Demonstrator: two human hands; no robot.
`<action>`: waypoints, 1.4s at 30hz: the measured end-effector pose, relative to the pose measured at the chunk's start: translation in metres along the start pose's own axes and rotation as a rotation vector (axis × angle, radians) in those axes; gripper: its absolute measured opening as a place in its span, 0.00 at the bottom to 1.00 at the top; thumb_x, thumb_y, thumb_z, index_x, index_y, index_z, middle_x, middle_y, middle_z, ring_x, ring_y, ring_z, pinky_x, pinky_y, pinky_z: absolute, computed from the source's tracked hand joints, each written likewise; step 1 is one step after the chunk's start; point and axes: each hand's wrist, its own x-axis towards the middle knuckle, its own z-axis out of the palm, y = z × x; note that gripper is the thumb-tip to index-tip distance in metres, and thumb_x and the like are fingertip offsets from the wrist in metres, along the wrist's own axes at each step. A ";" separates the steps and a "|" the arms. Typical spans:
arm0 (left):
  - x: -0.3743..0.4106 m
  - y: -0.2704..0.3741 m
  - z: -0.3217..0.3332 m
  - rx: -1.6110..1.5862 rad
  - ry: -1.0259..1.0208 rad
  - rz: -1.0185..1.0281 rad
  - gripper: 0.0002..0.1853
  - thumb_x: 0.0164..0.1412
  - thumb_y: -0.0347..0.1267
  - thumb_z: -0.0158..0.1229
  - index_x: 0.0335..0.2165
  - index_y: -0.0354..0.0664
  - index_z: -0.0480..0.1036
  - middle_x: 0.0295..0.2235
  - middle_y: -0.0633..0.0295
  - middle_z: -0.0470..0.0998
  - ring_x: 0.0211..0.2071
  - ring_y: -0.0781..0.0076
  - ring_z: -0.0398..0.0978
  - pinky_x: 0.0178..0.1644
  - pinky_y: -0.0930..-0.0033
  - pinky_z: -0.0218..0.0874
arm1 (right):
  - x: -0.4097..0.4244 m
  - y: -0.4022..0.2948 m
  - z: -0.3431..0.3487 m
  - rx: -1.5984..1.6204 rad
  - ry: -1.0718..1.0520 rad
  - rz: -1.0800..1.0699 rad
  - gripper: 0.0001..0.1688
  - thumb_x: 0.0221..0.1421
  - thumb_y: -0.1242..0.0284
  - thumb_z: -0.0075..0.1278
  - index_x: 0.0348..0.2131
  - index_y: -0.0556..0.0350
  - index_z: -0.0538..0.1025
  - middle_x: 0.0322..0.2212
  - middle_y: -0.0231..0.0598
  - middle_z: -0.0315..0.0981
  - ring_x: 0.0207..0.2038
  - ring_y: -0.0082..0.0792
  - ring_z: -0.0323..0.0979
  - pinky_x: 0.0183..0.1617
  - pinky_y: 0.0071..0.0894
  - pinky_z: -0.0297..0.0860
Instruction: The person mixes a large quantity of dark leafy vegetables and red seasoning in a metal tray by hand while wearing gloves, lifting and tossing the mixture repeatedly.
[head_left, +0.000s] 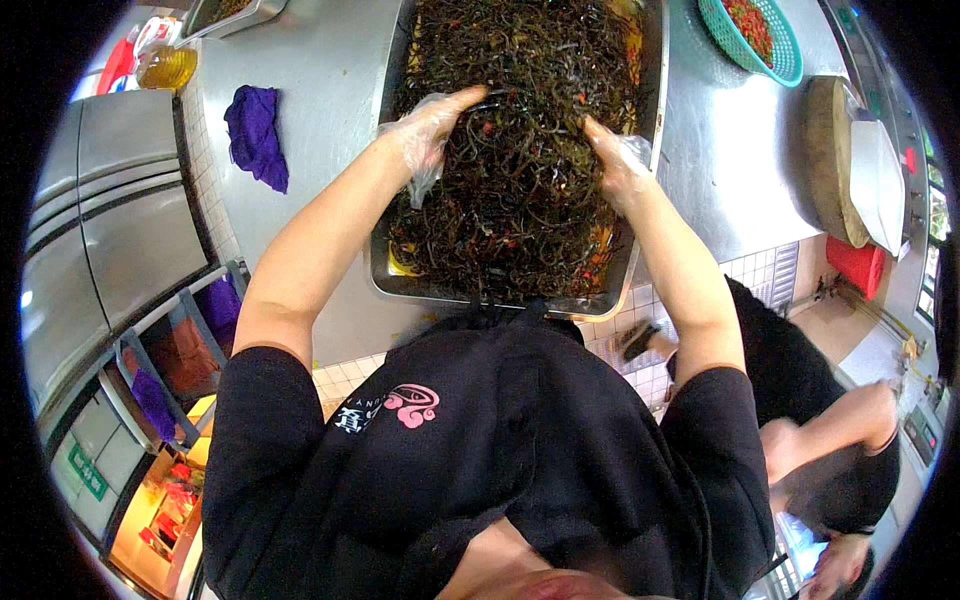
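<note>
A deep rectangular metal tray (654, 150) is heaped with dark, glossy shredded strips (525, 187) that look like seaweed, mixed with red bits and yellowish oil. My left hand (439, 131), in a clear plastic glove, presses into the left side of the heap, thumb up and the other fingers buried. My right hand (619, 161), gloved the same way, is sunk into the heap's right side, its thumb showing. Both hands cup the strips between them; how far the hidden fingers are closed cannot be seen.
On the metal table (322, 97) lie a purple cloth (256, 139) and, at the right, a green basket (787, 52) of chopped red and green pieces. A round wooden chopping board (825, 157) stands at the right edge. Another person (810, 360) in black bends close by at my right.
</note>
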 end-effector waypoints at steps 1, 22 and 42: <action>0.007 -0.001 -0.002 0.108 -0.002 0.051 0.37 0.54 0.51 0.57 0.56 0.40 0.62 0.55 0.48 0.65 0.56 0.55 0.62 0.63 0.51 0.43 | -0.022 -0.007 0.021 -0.115 0.057 -0.064 0.33 0.55 0.53 0.49 0.54 0.51 0.67 0.51 0.40 0.68 0.57 0.38 0.60 0.62 0.45 0.52; -0.113 0.104 0.041 2.112 0.367 1.533 0.06 0.46 0.23 0.55 0.25 0.41 0.77 0.23 0.56 0.75 0.25 0.67 0.73 0.34 0.65 0.66 | -0.180 -0.150 0.094 -2.287 0.232 -1.141 0.17 0.43 0.68 0.54 0.36 0.53 0.75 0.34 0.41 0.73 0.37 0.40 0.70 0.40 0.36 0.69; -0.067 0.023 -0.019 0.660 -0.102 0.366 0.25 0.53 0.34 0.55 0.51 0.40 0.65 0.44 0.59 0.74 0.43 0.64 0.73 0.48 0.58 0.66 | -0.175 -0.096 0.100 -1.489 0.144 -0.524 0.27 0.47 0.58 0.54 0.44 0.54 0.72 0.29 0.46 0.75 0.30 0.34 0.72 0.34 0.34 0.69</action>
